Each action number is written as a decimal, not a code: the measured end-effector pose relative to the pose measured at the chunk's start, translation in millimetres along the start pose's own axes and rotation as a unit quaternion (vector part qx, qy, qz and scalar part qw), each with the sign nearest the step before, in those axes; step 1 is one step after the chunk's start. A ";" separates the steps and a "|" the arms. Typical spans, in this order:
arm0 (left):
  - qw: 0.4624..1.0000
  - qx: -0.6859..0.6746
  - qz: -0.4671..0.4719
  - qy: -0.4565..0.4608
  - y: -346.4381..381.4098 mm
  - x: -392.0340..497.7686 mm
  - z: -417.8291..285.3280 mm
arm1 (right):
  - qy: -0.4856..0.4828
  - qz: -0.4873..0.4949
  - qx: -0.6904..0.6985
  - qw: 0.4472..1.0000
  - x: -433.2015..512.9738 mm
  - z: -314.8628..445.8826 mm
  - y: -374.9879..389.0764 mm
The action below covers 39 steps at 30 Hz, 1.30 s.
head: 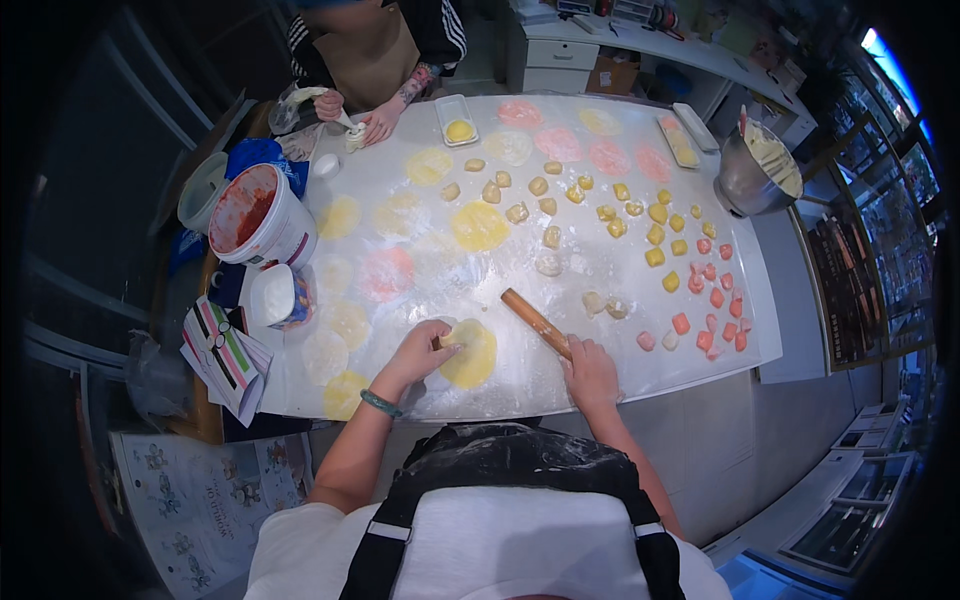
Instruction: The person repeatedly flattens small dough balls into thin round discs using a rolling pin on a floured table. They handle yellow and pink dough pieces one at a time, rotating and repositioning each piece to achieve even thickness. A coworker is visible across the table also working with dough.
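Note:
Between the thumb and fingers of my left hand [420, 352] is the left edge of a yellow dough round [472, 356], which lies on the floured table [525, 390]. A green bangle circles that wrist. My right hand [592, 371] grips the near end of a wooden rolling pin [536, 324], whose far end slants away to the left. The pin lies apart from the dough, to its right. Two pale dough lumps [604, 304] sit beyond my right hand. A pink round [387, 274] and a larger yellow round [480, 226] lie farther off.
Yellow lumps [655, 235] and pink lumps [704, 340] spread to the right. A steel bowl of cream [761, 169] stands at the far right corner. At left are a bucket of red filling [262, 217] and a white-powder tub [279, 296]. Across the table, a person's hands [382, 120] pipe cream.

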<state>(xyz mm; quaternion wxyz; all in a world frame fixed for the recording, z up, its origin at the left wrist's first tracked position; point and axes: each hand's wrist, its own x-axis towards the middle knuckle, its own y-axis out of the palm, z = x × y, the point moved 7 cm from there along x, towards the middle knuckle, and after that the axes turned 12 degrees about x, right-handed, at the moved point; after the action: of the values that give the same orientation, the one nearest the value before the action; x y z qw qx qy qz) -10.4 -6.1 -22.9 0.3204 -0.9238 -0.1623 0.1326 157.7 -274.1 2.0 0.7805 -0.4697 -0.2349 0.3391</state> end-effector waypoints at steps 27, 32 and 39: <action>0.923 0.100 -0.305 -0.215 -219.7 176.9 134.2 | 0.032 0.003 0.029 0.999 2.5 4.6 -5.9; 0.974 0.112 -0.195 0.000 -129.3 96.2 54.1 | -0.008 0.031 0.073 0.997 3.5 7.5 -13.0; 0.968 0.199 -0.050 0.142 10.7 -33.9 -63.0 | -0.200 0.130 0.021 0.971 17.3 32.8 -5.4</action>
<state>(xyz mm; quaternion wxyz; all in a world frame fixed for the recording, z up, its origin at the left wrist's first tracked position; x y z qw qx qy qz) -17.1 -61.8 22.9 0.5238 -0.8415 -0.1318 0.0134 148.3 -244.1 22.4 0.6770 -0.4024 -0.3157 0.5292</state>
